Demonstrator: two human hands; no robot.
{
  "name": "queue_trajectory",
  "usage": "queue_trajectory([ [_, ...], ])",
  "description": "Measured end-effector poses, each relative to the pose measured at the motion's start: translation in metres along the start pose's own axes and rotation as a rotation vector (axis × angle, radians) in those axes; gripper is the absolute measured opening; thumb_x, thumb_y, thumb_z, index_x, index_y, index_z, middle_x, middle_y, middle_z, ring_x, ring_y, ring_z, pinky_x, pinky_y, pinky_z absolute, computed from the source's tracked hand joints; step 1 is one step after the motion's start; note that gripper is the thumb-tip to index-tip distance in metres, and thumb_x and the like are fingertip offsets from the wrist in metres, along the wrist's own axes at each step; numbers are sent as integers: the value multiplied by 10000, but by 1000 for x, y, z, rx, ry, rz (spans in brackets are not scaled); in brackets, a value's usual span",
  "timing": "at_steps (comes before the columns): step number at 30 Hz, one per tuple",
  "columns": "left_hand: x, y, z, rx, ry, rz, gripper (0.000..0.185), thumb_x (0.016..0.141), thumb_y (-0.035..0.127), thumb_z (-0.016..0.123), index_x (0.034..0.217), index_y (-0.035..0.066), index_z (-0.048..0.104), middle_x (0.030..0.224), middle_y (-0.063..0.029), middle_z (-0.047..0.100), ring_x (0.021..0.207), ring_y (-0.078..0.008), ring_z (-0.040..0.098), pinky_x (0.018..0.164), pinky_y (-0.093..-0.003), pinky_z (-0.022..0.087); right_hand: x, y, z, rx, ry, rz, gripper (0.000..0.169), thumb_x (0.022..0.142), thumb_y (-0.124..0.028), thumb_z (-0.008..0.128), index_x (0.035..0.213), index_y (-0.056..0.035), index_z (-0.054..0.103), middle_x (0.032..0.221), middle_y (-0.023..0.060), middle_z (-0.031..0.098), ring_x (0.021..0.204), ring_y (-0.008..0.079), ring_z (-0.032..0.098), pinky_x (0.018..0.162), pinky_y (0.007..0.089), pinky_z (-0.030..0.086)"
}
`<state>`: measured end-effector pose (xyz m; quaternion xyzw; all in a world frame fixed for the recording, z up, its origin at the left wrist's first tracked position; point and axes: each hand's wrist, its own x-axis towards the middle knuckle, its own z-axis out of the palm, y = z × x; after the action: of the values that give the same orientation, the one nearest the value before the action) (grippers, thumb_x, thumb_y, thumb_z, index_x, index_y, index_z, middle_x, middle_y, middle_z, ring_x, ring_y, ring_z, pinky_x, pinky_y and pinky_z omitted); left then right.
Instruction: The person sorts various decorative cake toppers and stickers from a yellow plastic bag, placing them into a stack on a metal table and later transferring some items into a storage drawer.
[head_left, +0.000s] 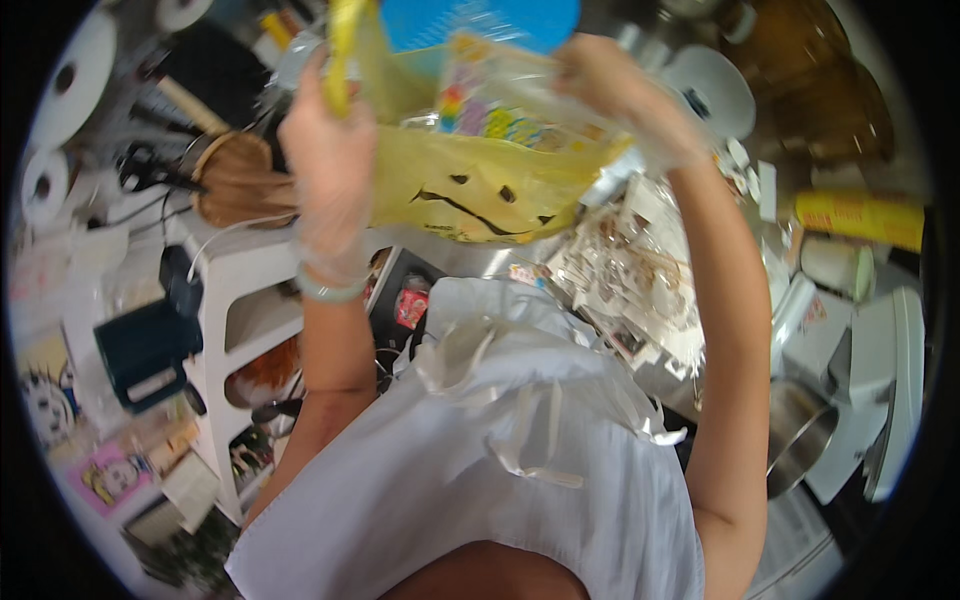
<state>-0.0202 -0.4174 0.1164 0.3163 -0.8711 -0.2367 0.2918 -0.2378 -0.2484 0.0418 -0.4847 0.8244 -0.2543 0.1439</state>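
Note:
My left hand (330, 142), in a clear disposable glove, grips a handle of a yellow plastic bag (465, 187) printed with a smiling face. The bag hangs open in front of my chest. Inside its mouth stands a clear plastic package (517, 112) with colourful printing. My right hand (611, 86), also gloved and blurred by motion, is closed at the bag's right side. Clear film shows at its fingers; whether it belongs to the package or the bag, I cannot tell. A blue round thing (480, 19) lies beyond the bag.
To the left stands a white shelf unit (247, 289) with a brown utensil holder (232, 176) on top and a dark teal handheld appliance (146, 345) beside it. Paper and plastic scraps (630, 262) pile up at right. Farther right are a yellow box (859, 217) and a steel pot (799, 435).

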Motion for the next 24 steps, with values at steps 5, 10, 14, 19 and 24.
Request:
queue_trajectory([
  [5, -18, 18, -21, -343, -32, -76, 363, 806, -59, 510, 1151, 16, 592, 868, 5, 569, 754, -58, 513, 684, -202, 428, 20, -50, 77, -101, -138, -182, 168, 750, -145, 613, 831, -5, 656, 818, 200, 642, 778, 358, 632, 668, 429, 498],
  [10, -14, 16, -32, -481, 62, -194, 260, 818, -42, 525, 1052, -6, 632, 897, -23, 602, 800, -66, 517, 771, -197, 411, -19, -59, 52, -91, -241, -81, 243, 815, -133, 608, 1010, 8, 640, 896, 169, 662, 837, 332, 639, 720, 393, 510],
  [14, -10, 23, -33, -627, 51, -209, 246, 847, 4, 521, 1080, -17, 596, 974, -57, 617, 694, -65, 472, 713, -214, 428, -102, -18, -2, 425, 506, 25, 210, 863, -178, 617, 1033, -63, 656, 916, 89, 684, 790, 156, 646, 678, 313, 520],
  [19, -6, 53, -42, -619, -35, -131, 359, 835, -30, 466, 1180, -28, 564, 1144, -74, 623, 616, -18, 352, 603, -145, 331, -218, 137, -12, -259, 353, 966, 464, 841, -389, 627, 1004, 44, 649, 943, 210, 676, 881, 312, 664, 777, 369, 501],
  [24, -3, 59, -43, -561, -78, -109, 432, 831, -35, 452, 1252, -8, 540, 1238, -63, 589, 591, 2, 332, 567, -131, 314, -261, 192, 30, 83, 437, 1257, 451, 785, -361, 698, 958, 52, 653, 868, 159, 674, 769, 260, 643, 697, 347, 494],
])
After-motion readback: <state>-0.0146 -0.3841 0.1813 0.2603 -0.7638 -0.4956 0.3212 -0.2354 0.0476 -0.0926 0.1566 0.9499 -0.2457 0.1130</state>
